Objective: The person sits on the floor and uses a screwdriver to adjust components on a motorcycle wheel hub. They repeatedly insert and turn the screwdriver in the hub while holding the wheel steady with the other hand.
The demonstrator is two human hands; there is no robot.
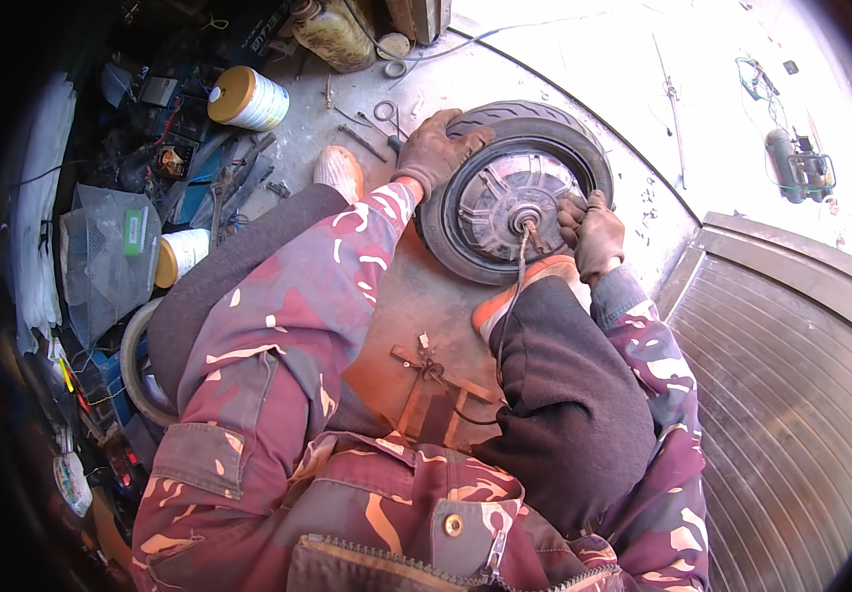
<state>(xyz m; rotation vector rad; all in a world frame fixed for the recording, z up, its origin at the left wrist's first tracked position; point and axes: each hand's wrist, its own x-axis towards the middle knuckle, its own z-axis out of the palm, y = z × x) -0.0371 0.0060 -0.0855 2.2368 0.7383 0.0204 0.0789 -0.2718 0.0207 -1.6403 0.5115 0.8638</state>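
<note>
A scooter wheel with a black tyre (534, 116) and a grey hub motor (505, 197) lies tilted on the floor between my feet. My left hand (443, 148), in a brown glove, is closed over the tyre's upper left side, fingers reaching toward the rim. At the wheel's right edge, my gloved right hand (593, 232) has its fingers curled in beside the rim. Whatever lies inside those fingers is hidden. From the axle at the hub's centre, a cable (518, 291) runs down past my right shoe (534, 281).
Hand tools, among them a screwdriver (393, 141), lie left of the wheel. Tubs with orange lids (238, 94), a grey mesh basket (110, 247) and clutter line the left. A rusty frame (436, 390) sits between my legs. Ribbed metal panel (791, 395) at right; small machine (799, 166) beyond.
</note>
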